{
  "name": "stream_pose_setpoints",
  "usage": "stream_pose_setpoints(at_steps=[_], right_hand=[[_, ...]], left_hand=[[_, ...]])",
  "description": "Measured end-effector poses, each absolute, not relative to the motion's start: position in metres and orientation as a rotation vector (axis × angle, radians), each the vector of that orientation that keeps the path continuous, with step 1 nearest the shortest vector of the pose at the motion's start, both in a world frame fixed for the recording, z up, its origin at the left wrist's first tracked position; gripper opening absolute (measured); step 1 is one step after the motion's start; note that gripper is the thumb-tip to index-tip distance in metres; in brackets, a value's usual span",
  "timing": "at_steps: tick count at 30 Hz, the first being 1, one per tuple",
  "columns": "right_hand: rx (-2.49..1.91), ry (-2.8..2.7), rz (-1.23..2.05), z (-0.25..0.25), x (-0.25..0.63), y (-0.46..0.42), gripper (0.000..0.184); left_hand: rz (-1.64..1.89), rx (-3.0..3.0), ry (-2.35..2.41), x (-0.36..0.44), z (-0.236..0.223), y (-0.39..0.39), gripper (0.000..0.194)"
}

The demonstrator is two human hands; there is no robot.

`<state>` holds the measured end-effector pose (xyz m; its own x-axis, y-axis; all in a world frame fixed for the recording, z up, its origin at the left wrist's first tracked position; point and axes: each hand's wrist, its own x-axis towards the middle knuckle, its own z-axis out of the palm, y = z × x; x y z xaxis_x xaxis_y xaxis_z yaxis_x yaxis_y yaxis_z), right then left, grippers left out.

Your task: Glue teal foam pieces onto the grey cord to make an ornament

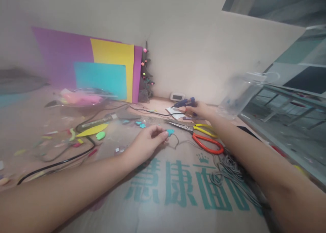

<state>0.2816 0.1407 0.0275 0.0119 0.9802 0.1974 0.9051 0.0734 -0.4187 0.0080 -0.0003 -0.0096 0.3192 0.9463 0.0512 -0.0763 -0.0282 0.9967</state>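
My left hand (152,139) pinches a small blue cut-out piece (170,132) between thumb and fingers. A thin grey cord (176,141) trails from beside that piece. Farther off to the right, my right hand (200,110) is closed around a dark blue hot glue gun (185,103), partly covering its handle. Under the gun's nozzle lies a white paper scrap (175,112). Scissors (189,128) with one yellow and one red-orange handle lie between my arms, their blades pointing left. More small blue cut-outs (142,125) sit just beyond my left hand.
A black cable (58,163) winds across the left side among coloured scraps and a yellow leaf shape (93,130). Purple, yellow and blue sheets (112,51) lean on the wall. Grey cord (230,168) lies bundled beneath my right forearm. A clear container (236,97) stands at the right edge.
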Motion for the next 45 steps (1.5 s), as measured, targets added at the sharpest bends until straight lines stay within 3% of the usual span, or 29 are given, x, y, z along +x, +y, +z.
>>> stream_pose_setpoints(at_steps=[9, 12, 15, 19, 29, 36, 45], right_hand=[[-1.943, -1.903, -0.057, 0.047, 0.304, 0.101, 0.042], [-1.777, -1.836, -0.152, 0.059, 0.289, 0.067, 0.029], [-1.522, -1.991, 0.027, 0.066, 0.254, 0.015, 0.029], [-1.187, -2.381, 0.630, 0.053, 0.207, -0.046, 0.035], [-1.164, -2.415, 0.249, 0.007, 0.208, -0.033, 0.039], [-1.279, -1.967, 0.689, 0.004, 0.209, -0.028, 0.048], [-1.179, -1.659, 0.893, 0.007, 0.206, -0.028, 0.029]], left_hand=[[1.030, 1.348, 0.910, 0.007, -0.013, 0.001, 0.026], [1.029, 1.364, 0.913, 0.007, -0.015, 0.002, 0.027], [1.017, 1.340, 0.934, 0.007, -0.012, 0.001, 0.028], [1.056, 1.300, 0.908, 0.008, -0.008, 0.000, 0.030], [1.059, 1.268, 0.836, 0.008, -0.005, -0.002, 0.037], [1.004, 1.362, 0.816, 0.008, -0.005, -0.003, 0.033], [0.875, 1.605, 0.889, 0.007, -0.008, -0.009, 0.026]])
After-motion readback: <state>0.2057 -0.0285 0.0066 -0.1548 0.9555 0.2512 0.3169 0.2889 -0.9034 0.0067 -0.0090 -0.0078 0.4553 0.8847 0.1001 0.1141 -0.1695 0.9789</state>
